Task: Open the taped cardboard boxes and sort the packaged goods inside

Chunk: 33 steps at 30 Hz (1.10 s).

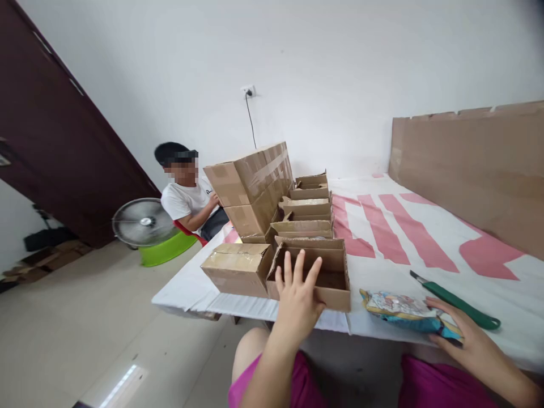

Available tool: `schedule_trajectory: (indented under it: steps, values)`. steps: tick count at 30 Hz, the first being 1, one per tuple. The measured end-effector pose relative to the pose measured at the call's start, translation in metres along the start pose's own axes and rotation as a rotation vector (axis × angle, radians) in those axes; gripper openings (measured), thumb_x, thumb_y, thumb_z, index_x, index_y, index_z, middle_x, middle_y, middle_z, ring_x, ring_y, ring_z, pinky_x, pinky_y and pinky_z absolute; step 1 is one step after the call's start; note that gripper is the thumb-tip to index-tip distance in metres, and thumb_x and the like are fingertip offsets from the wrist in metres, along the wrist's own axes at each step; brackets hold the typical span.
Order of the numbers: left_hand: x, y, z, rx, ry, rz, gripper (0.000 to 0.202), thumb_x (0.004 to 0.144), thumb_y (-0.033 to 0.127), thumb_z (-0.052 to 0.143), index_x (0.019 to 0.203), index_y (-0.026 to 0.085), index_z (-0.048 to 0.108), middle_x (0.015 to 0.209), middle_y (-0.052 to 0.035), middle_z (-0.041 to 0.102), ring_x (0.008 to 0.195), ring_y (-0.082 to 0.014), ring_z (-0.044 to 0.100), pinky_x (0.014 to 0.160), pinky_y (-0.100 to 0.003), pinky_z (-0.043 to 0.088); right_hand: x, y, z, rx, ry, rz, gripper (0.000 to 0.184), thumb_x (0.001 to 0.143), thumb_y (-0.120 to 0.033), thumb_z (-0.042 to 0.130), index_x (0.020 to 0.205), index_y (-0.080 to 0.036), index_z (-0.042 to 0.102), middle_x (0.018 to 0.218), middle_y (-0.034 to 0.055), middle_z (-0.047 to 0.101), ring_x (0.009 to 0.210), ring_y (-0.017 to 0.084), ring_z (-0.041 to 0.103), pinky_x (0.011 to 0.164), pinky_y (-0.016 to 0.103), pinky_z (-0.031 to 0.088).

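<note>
One round metal fan with a lime-green base [147, 221] stands on the floor, well left of the near box, an open-topped rectangular brown cardboard box [338, 300]. One seated person in a white shirt and black cap [187, 198] is behind and left of the near box. One taped, closed brown cardboard box [236, 277] sits just beside its left wall. One two-high stack of taped brown cardboard boxes [255, 187] rises behind-left. Directly behind stand at least two open brown cardboard boxes [302, 228]; overlap obscures the exact count. The left hand [300, 306] is at the near box's front wall, five fingers spread wide, gripping nothing. Right of the near box, one soft blue-and-yellow printed packet [395, 309] lies on the white-and-pink-covered table [386, 232]; the right hand [476, 334] pinches its right end between thumb and fingers. One green-handled utility knife [457, 303] lies farther right of the near box.
</note>
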<state>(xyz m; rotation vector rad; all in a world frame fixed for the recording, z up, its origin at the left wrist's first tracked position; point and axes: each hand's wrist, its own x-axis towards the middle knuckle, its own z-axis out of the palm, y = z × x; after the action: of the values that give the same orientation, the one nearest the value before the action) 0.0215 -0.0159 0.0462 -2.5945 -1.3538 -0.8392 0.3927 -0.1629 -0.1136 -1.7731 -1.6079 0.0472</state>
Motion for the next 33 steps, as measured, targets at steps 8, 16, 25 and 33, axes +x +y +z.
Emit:
schedule_trajectory:
  steps: [8,16,25,33]
  values:
    - [0.036,0.001,0.044,0.116,-0.061,-0.092,0.054,0.063,0.014,0.077,0.113,0.025,0.059,0.143,-0.0095,0.049,0.140,-0.0378,0.031,0.114,-0.064,0.016,0.001,-0.001,0.000,-0.004,0.000,-0.034,0.054,0.081,-0.049,0.062,0.129,-0.026,0.052,0.132,0.0102,0.061,0.120,0.029,0.059,0.097,0.042,0.053]
    - [0.055,-0.011,0.054,0.089,-0.058,-0.013,0.042,0.063,0.016,0.077,0.099,0.022,0.057,0.129,-0.0092,0.058,0.131,-0.0338,0.040,0.111,-0.061,0.018,0.004,-0.013,0.002,0.019,0.102,-0.093,0.045,0.081,-0.046,0.060,0.120,-0.025,0.058,0.121,0.0105,0.066,0.111,0.029,0.064,0.094,0.042,0.055]
    - [0.089,-0.031,0.069,0.112,-0.074,-0.018,0.043,0.064,0.018,0.079,0.101,0.022,0.057,0.126,-0.0097,0.059,0.128,-0.0322,0.041,0.111,-0.055,0.016,-0.001,-0.020,0.010,0.032,0.214,-0.138,0.041,0.083,-0.040,0.061,0.122,-0.029,0.055,0.122,0.0072,0.064,0.110,0.027,0.064,0.094,0.040,0.054]
    - [0.129,-0.048,0.086,0.152,-0.091,-0.015,0.047,0.062,0.025,0.082,0.100,0.020,0.056,0.120,-0.0100,0.060,0.123,-0.0305,0.043,0.108,-0.049,0.021,-0.007,-0.021,0.014,0.006,0.222,-0.149,0.045,0.083,-0.037,0.062,0.126,-0.031,0.052,0.126,0.0066,0.062,0.115,0.026,0.061,0.097,0.041,0.052]
